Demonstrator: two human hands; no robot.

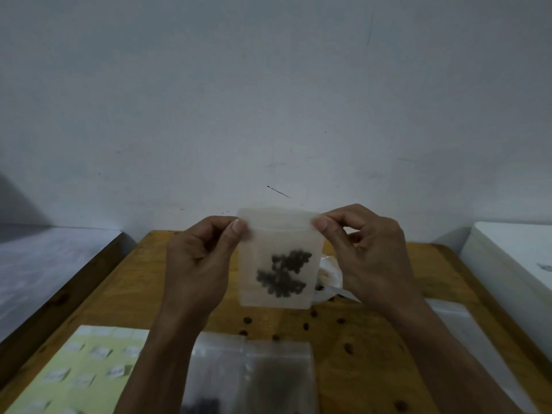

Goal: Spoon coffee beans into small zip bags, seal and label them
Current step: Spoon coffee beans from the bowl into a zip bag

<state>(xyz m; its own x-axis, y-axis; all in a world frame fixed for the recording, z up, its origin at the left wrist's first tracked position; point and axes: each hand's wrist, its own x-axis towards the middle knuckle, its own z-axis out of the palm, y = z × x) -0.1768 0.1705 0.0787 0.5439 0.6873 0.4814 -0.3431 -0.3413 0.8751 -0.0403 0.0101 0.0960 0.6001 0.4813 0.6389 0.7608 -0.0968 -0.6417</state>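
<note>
Zip bag [279, 258], small, translucent, held upright in the air above the wooden counter [373, 354], between both hands. Coffee beans [282, 273] sit in a dark cluster at its lower middle. We note the zip strip running left to right across the top. Left hand [198, 261] pinches the top left corner, right hand [363, 252] pinches the top right corner, each equally near. We judge sealing comes next, fingers pressing along that horizontal strip. Loose beans [306, 326] lie scattered on the counter below; label sheet [80, 372] lies near left.
</note>
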